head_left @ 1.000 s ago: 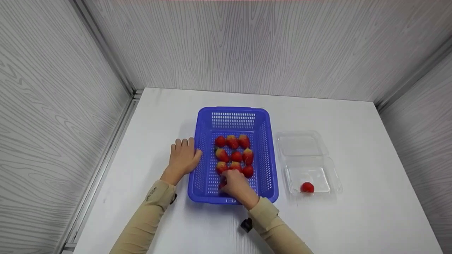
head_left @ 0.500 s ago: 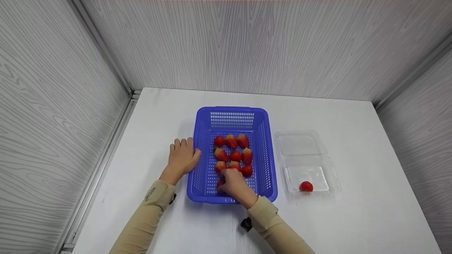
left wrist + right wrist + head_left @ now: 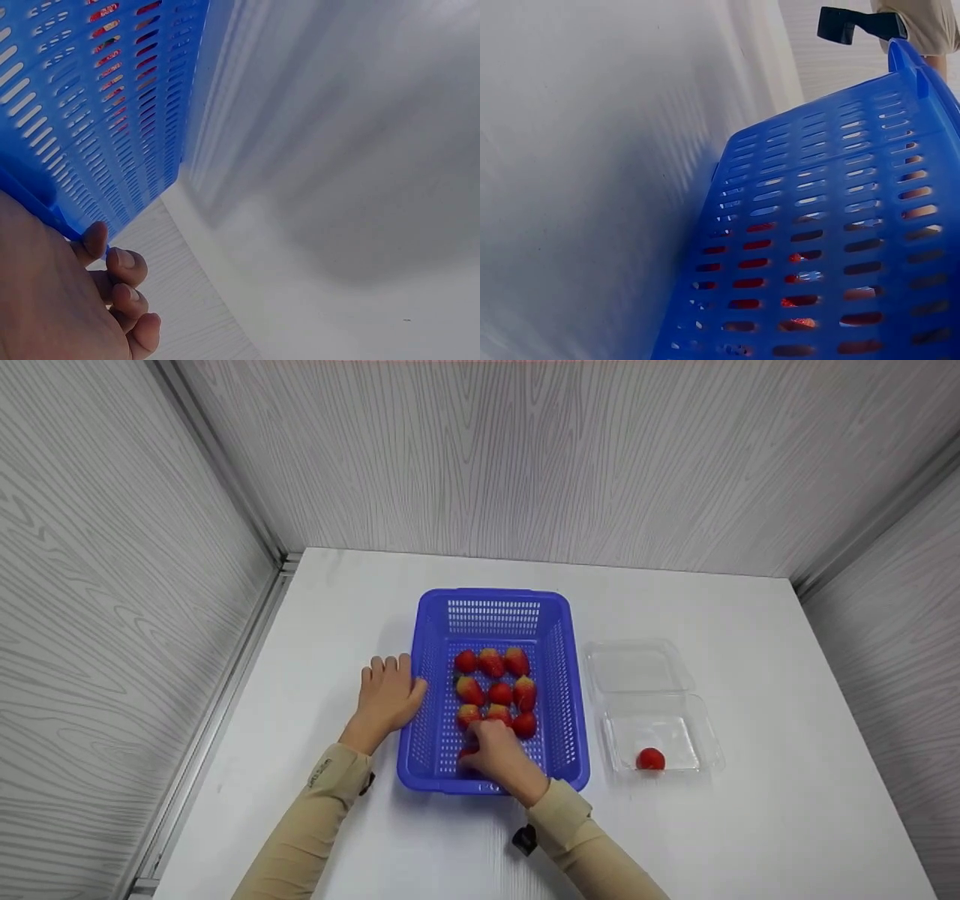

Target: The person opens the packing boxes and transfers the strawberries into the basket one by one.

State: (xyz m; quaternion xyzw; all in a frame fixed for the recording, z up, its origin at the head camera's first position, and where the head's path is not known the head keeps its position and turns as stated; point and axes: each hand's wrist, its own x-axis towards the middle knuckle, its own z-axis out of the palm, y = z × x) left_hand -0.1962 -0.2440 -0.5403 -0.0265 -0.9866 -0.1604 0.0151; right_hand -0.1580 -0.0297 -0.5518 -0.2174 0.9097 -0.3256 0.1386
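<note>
A blue plastic basket [image 3: 491, 784] with slotted walls stands on the white table, holding several red and yellowish strawberries [image 3: 491, 662] in rows. My left hand [image 3: 388, 695] grips its left rim; in the left wrist view the thumb and fingertips [image 3: 126, 259] close about the rim edge. My right hand [image 3: 495, 751] reaches over the front rim into the basket. Its thumb and fingers pinch a red strawberry [image 3: 467, 753] near the front left, mostly hidden beneath the hand. The basket wall [image 3: 802, 225] blocks the right wrist view, with red showing through the slots.
To the right of the basket lies a clear plastic clamshell box [image 3: 646, 705] with its lid folded back. One round red fruit [image 3: 650, 759] sits at its front edge. Grey wood-patterned panels [image 3: 510, 465] enclose the white table [image 3: 780, 750] at the back and sides.
</note>
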